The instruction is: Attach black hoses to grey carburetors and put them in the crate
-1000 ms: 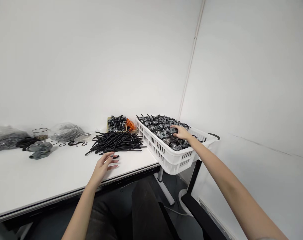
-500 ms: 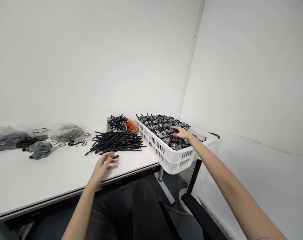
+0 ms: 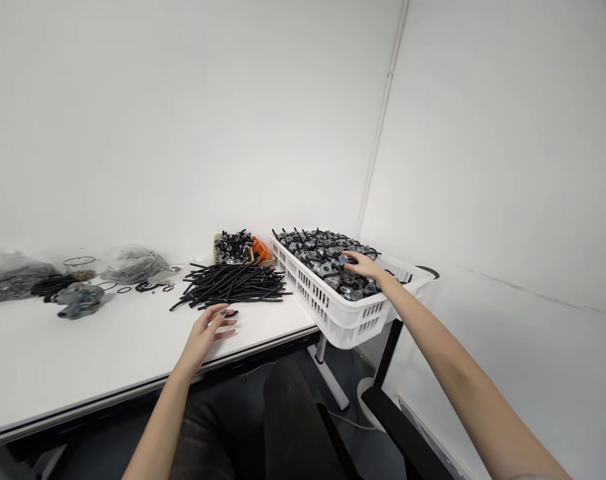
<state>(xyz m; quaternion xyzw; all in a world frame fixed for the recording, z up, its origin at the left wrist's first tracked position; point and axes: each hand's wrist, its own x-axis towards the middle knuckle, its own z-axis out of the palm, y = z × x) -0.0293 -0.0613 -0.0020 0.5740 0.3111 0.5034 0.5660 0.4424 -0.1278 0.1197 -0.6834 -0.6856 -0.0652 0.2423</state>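
Observation:
My left hand [image 3: 210, 328] hovers at the table's front edge with its fingers apart. A short black piece [image 3: 231, 313] shows by its fingertips, and behind it lies a pile of thin black tubes [image 3: 237, 283]. Over to the right, my right hand [image 3: 363, 264] reaches into a white slotted basket [image 3: 345, 321], among many grey metal parts with black tubes [image 3: 327, 269]. The fingers of that hand are bent around or against one of the parts; their tips are partly hidden among them.
Behind the tubes stand a tray of small black-and-grey parts [image 3: 233, 247] and an orange bin [image 3: 261, 249]. Further left are plastic bags of parts [image 3: 135, 265], grey gloves [image 3: 79, 300] and black rings [image 3: 124, 290]. The basket overhangs the table's front edge. A black armrest [image 3: 397, 420] is below right.

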